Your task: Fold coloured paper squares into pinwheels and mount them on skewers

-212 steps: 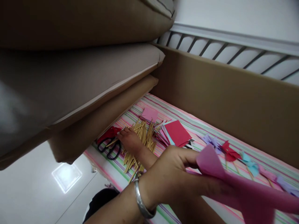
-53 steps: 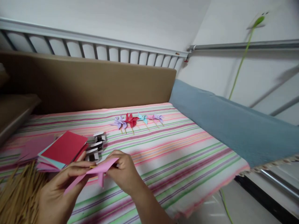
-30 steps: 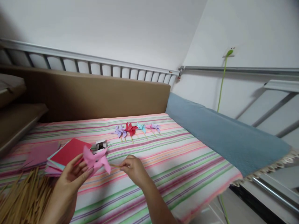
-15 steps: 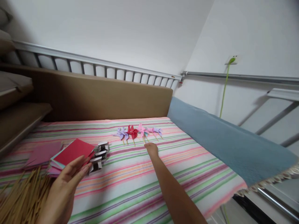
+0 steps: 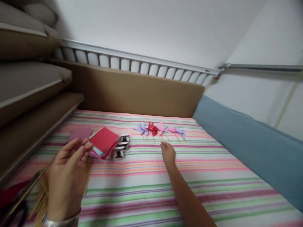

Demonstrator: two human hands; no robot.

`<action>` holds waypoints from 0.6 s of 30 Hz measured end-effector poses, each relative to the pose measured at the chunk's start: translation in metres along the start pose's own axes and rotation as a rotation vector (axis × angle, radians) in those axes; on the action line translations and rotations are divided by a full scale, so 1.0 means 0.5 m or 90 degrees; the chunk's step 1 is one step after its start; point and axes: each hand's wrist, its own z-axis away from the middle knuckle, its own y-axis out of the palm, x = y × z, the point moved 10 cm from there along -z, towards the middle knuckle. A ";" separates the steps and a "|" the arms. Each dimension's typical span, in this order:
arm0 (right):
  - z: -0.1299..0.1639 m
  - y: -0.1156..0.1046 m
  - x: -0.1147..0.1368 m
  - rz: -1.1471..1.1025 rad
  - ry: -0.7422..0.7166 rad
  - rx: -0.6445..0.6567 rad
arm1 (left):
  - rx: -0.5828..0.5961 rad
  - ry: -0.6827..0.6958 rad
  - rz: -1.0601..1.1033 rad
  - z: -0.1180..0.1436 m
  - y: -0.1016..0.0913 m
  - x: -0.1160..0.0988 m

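My right hand (image 5: 168,154) is stretched out over the striped sheet (image 5: 165,186), empty, just short of a row of small paper pinwheels (image 5: 160,129) on sticks, lilac, red, pink and blue. My left hand (image 5: 67,176) hovers with fingers apart and nothing in it, its fingertips close to a stack of coloured paper squares (image 5: 103,144) with a red sheet on top. Under that hand lies a pile of thin wooden sticks (image 5: 42,192). A bangle sits on the left wrist.
Small black-and-white boxes (image 5: 119,148) lie right of the paper stack. Brown cushions (image 5: 28,85) are stacked on the left, a brown padded board (image 5: 142,94) stands behind, a blue blanket (image 5: 248,142) lies on the right. Something red and dark shows at the bottom left corner.
The pink pinwheel has left my hands and now lies in the row. My right hand has drawn back slightly from it; the view has swung left.
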 end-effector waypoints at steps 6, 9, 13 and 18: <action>0.179 0.118 0.322 -0.143 -0.358 0.183 | -0.054 0.116 0.074 -0.009 -0.056 -0.081; 0.224 0.160 0.444 -0.138 -0.501 0.250 | -0.048 0.121 0.072 -0.013 -0.068 -0.093; 0.240 0.219 0.506 -0.012 -0.584 0.313 | -0.060 0.116 0.074 -0.023 -0.090 -0.099; 0.241 0.272 0.508 0.109 -0.530 0.290 | -0.069 0.099 0.078 -0.032 -0.103 -0.101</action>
